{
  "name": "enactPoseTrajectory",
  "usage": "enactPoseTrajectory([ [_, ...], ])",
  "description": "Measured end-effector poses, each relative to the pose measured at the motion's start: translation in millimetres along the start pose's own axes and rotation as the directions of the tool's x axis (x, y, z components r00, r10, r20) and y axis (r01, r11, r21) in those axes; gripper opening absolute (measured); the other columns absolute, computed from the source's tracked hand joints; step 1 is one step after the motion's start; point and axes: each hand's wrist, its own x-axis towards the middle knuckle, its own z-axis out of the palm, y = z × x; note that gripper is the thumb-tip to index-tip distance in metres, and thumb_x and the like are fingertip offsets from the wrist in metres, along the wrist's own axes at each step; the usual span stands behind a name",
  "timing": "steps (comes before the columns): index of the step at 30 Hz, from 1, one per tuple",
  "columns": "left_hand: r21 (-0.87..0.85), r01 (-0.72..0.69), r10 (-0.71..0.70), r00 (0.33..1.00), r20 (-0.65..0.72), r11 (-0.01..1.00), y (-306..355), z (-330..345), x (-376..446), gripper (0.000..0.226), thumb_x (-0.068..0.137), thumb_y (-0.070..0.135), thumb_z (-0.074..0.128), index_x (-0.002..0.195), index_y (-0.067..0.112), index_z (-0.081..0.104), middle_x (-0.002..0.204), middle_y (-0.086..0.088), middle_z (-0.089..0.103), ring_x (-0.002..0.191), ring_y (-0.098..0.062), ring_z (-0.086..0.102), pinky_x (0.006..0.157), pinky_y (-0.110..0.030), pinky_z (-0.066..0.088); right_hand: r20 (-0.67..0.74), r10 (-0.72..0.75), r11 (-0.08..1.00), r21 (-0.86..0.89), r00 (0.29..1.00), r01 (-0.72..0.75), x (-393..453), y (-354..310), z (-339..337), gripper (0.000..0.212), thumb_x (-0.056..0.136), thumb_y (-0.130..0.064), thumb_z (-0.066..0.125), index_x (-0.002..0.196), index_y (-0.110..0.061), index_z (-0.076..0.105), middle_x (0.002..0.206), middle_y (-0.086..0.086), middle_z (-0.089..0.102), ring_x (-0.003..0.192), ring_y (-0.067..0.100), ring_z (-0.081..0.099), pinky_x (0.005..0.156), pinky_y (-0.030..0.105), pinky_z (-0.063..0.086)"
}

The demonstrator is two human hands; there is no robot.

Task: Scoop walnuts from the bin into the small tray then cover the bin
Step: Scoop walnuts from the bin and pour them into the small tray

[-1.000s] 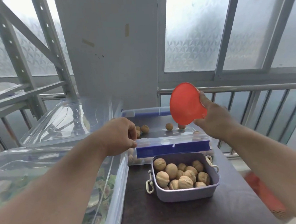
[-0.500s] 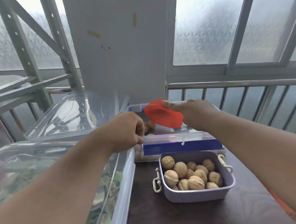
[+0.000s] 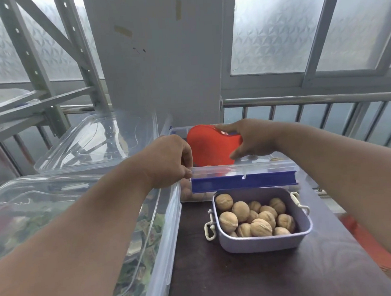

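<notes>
Left hand (image 3: 167,160) pinches the bin lid's (image 3: 242,175) left end, half-lowered. Right hand (image 3: 250,139) grips the red scoop (image 3: 210,146) over the bin (image 3: 179,131). Small tray (image 3: 263,241), worktop's (image 3: 245,280) middle, full of walnuts (image 3: 250,216). Scooping looks finished; covering remains.

My two bare forearms run in from the lower corners of the frame and converge near its middle. My left hand (image 3: 167,160) sits just left of centre, knuckles up, fingers curled under in a tight pinch, thumb tucked out of sight. My right hand (image 3: 250,138) lies slightly higher and to the right, palm down, thumb on top and fingers beneath, clamped in a flat grip.
</notes>
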Motion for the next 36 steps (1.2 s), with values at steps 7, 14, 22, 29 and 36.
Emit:
enactPoseTrajectory([
  [7, 0.012, -0.007, 0.007, 1.000, 0.002, 1.000, 0.1, -0.6, -1.5, 0.009, 0.084, 0.021, 0.088, 0.081, 0.019, 0.079, 0.075, 0.008, 0.070, 0.072, -0.005, 0.062, 0.063, -0.020, 0.043, 0.223, 0.067, 0.965, 0.232, 0.972, -0.120, -12.9, 6.9, -13.8, 0.086, 0.083, -0.031, 0.090, 0.142, -0.066, 0.039, 0.092, 0.002, 0.068, 0.069, 0.019, 0.056, 0.059, 0.031, 0.048],
  [14, 0.012, -0.011, 0.011, 1.000, -0.002, 1.000, -1.3, -0.5, -0.7, 0.007, 0.084, 0.022, 0.088, 0.083, 0.021, 0.081, 0.075, 0.010, 0.071, 0.073, -0.005, 0.064, 0.063, -0.020, 0.043, 0.130, 0.117, 0.979, 0.153, 0.985, -0.137, 3.8, 1.4, 9.0, 0.093, 0.066, -0.047, 0.091, 0.148, -0.057, 0.048, 0.115, 0.017, 0.073, 0.071, 0.026, 0.060, 0.074, 0.052, 0.063],
  [22, -0.013, -0.003, 0.003, 1.000, -0.001, 1.000, -3.4, 1.0, -0.3, 0.010, 0.083, 0.022, 0.089, 0.078, 0.022, 0.080, 0.070, 0.011, 0.069, 0.068, -0.005, 0.063, 0.061, -0.019, 0.043, 0.184, 0.120, 0.991, 0.029, 0.976, -0.128, -3.6, 6.6, 3.4, 0.079, 0.079, -0.036, 0.087, 0.149, -0.045, 0.052, 0.121, 0.022, 0.072, 0.083, 0.032, 0.070, 0.073, 0.040, 0.060],
  [29, -0.018, -0.003, 0.003, 1.000, -0.003, 1.000, -2.8, 0.9, -0.4, 0.009, 0.084, 0.022, 0.089, 0.081, 0.021, 0.081, 0.072, 0.012, 0.070, 0.070, -0.005, 0.065, 0.061, -0.018, 0.042, -0.056, 0.060, 0.998, 0.014, 0.997, -0.059, -31.8, 4.0, -1.7, 0.071, 0.076, -0.036, 0.089, 0.141, -0.035, 0.061, 0.094, -0.006, 0.076, 0.084, 0.018, 0.069, 0.089, 0.048, 0.058],
  [36, -0.012, -0.006, 0.006, 1.000, -0.006, 1.000, -5.0, 2.6, 1.2, 0.009, 0.081, 0.023, 0.090, 0.079, 0.023, 0.081, 0.074, 0.013, 0.072, 0.073, -0.004, 0.067, 0.066, -0.022, 0.046, -0.122, 0.204, 0.813, 0.574, 0.971, -0.099, -66.3, 27.6, -3.6, 0.027, 0.084, -0.015, 0.089, 0.109, -0.015, 0.078, 0.068, 0.005, 0.063, 0.062, 0.015, 0.052, 0.057, 0.028, 0.042],
])
